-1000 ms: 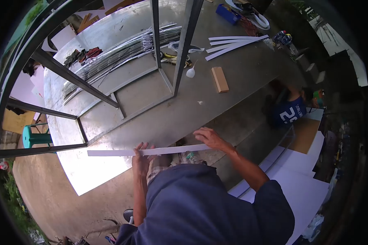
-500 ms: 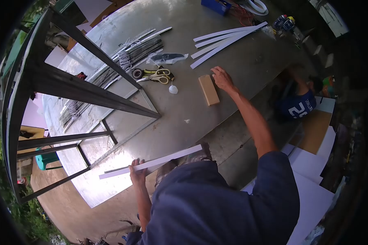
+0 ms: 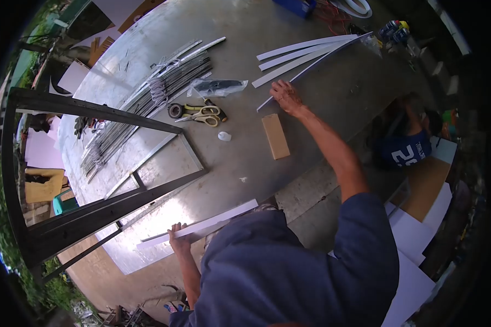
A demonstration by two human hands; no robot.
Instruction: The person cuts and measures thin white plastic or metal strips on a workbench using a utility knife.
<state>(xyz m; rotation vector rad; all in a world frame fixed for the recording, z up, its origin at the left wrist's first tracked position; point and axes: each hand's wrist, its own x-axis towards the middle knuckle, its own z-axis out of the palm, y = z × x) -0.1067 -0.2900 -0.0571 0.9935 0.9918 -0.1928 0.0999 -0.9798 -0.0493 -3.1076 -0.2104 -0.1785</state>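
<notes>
My left hand [image 3: 180, 237] is closed around a long white strip [image 3: 223, 218] held low near the table's front edge. Farther out, the fingers of my right hand [image 3: 287, 98] pinch another white strip [image 3: 319, 66], which stands turned on its narrow edge. Beside it several similar white strips [image 3: 289, 64] lie fanned out, their far ends close together. Just below my right hand rests a brown rectangular block [image 3: 276, 137], apart from the fingers.
A dark metal frame [image 3: 101, 210] stands over the left of the metal table [image 3: 229, 169]. Bundled metal strips [image 3: 163, 90], scissors [image 3: 204, 115], a tape roll [image 3: 175, 110] and a plastic-wrapped item [image 3: 218, 87] lie behind. Another person [image 3: 403, 144] in blue is low at right; a power drill [image 3: 394, 31] sits far right.
My right hand has moved from beside the block to the nearest fanned strip, gripped it and tipped it on edge. My left hand still holds its strip. The view has shifted.
</notes>
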